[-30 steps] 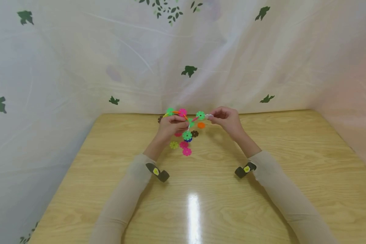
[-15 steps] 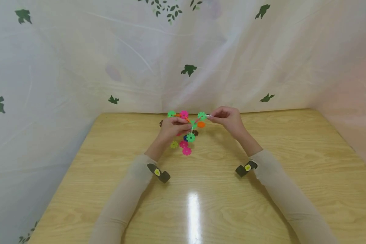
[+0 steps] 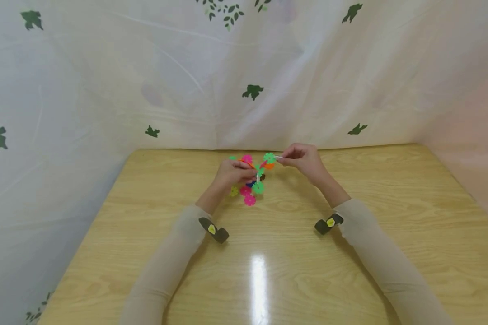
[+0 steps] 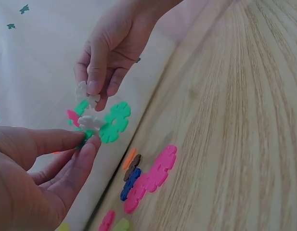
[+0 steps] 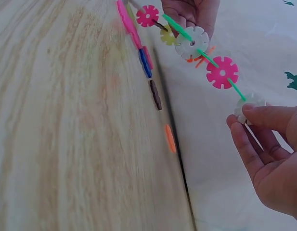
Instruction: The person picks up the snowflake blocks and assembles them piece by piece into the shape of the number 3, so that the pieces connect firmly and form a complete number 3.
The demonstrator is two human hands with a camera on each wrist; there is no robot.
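In the head view my left hand pinches a joined chain of notched plastic snowflake discs, raised over the back of the table. Green discs show at the chain's near side. A pink disc and a white disc appear along it in the right wrist view. Thumb and fingers of my right hand pinch another white disc, whose edge meets the green disc at the chain's right end. My left fingers cover part of the chain.
Loose discs lie on the wooden table beneath the hands: pink, yellow, blue, brown and orange. A pale curtain with leaf shapes hangs behind the table's back edge.
My left hand has shifted slightly right and nearer, turning the chain; its lower green disc has swung right and down. My right hand has barely moved and keeps its pinch on the white disc.
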